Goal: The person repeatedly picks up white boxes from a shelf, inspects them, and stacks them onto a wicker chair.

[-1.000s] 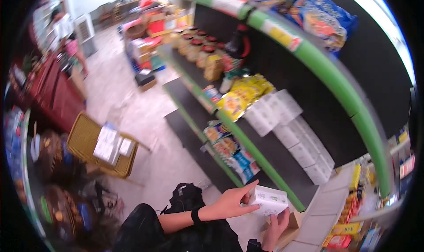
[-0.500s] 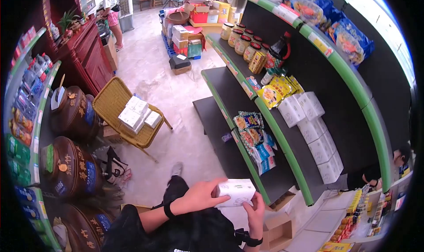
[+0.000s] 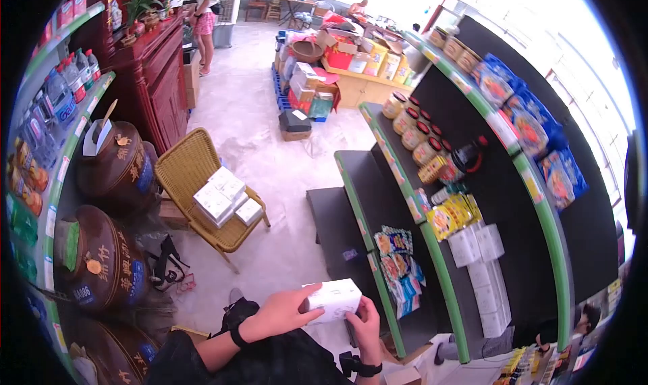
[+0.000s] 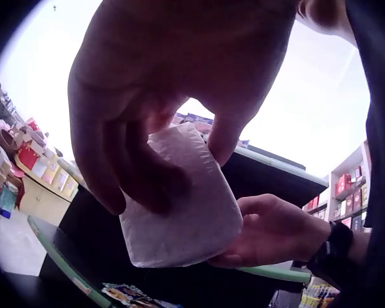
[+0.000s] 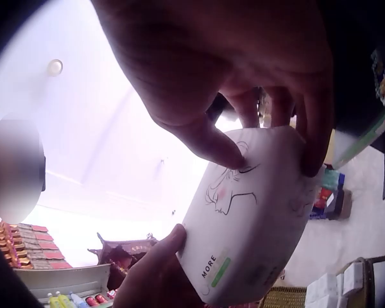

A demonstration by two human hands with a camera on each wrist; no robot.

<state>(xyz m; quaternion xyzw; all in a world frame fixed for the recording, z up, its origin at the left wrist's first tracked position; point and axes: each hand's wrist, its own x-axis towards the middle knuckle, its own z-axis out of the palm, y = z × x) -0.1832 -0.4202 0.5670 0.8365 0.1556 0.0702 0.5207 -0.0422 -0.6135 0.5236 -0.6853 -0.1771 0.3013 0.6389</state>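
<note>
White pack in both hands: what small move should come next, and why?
Probably carry the white pack, gripped by the left hand and right hand, toward the stacked white packs on the shelf, which look alike.

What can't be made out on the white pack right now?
Head view: white pack print too small; left hand covers one end.
Left wrist view: fingers hide its upper part; surface blurred.
Right wrist view: right hand covers its top edge; small print near MORE unreadable.
</note>
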